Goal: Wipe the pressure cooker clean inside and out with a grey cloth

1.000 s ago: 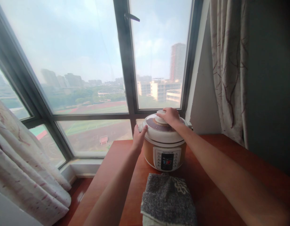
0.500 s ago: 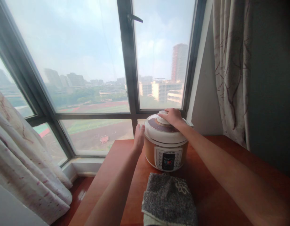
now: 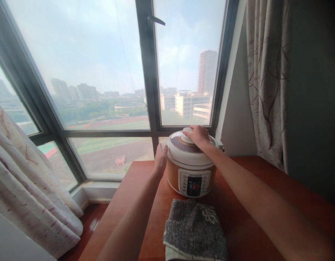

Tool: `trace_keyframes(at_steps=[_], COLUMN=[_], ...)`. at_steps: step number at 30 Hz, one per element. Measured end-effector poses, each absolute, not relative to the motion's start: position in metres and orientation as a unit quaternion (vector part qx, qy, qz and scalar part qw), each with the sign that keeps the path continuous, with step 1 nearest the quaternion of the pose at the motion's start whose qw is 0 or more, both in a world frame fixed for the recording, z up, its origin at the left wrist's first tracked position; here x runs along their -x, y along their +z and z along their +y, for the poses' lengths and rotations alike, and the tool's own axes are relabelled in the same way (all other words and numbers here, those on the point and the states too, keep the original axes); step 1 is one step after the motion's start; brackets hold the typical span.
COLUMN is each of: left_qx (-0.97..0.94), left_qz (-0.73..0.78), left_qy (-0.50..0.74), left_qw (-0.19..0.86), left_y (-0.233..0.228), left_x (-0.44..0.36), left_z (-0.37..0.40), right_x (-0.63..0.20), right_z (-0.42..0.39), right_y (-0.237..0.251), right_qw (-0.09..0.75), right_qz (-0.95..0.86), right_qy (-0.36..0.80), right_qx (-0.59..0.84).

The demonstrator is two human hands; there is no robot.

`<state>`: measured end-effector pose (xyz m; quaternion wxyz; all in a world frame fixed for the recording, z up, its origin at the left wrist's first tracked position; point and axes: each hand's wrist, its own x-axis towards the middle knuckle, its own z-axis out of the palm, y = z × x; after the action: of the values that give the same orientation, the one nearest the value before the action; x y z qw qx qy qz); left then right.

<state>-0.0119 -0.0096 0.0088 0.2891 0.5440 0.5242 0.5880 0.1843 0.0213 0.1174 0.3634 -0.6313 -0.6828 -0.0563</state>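
Note:
An electric pressure cooker (image 3: 175, 177) with a white lid, orange-brown body and front control panel stands upright on the wooden table. My right hand (image 3: 198, 136) is closed over the white knob on top of its lid (image 3: 189, 157). At the cooker's left rim, my left hand (image 3: 161, 159) has its thumb and fingers around a small pale side handle, mostly hidden by the fingers. A folded grey cloth (image 3: 194, 228) with a pale pattern lies on the table in front of the cooker, touched by neither hand.
The reddish-brown table (image 3: 126, 203) reaches to the window frame (image 3: 153, 90) behind the cooker. Patterned curtains hang on the left (image 3: 28, 195) and on the right (image 3: 267, 83). A white wall stands just right of the window.
My right hand and forearm have shifted very slightly, and a dark bit now shows at the lid's right edge. My left hand stays at the left rim. The cloth has not moved.

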Motion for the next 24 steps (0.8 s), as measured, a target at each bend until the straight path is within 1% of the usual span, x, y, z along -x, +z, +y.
trace_keyframes(at_steps=[5,14,20,24], left_qx=[-0.533,-0.535,-0.534,-0.532], left_qz=[0.527,0.521,0.513,0.502], left_qy=[0.585,0.585,0.589,0.590], left_qw=[0.310,0.316,0.325,0.343], left_y=[0.013,0.013,0.013,0.014], left_x=[0.011,0.011,0.010,0.015], left_z=[-0.012,-0.012,-0.012,-0.012], right_x=[-0.189,-0.193,-0.190,-0.198], right_z=[0.027,0.036,0.036,0.031], right_y=[0.117,0.106,0.103,0.100], right_qw=[0.359,0.369,0.400,0.451], right_qz=[-0.697,-0.700,-0.700,-0.694], right_qy=[-0.053,-0.027,-0.006,0.020], right_qx=[0.618,0.611,0.591,0.561])
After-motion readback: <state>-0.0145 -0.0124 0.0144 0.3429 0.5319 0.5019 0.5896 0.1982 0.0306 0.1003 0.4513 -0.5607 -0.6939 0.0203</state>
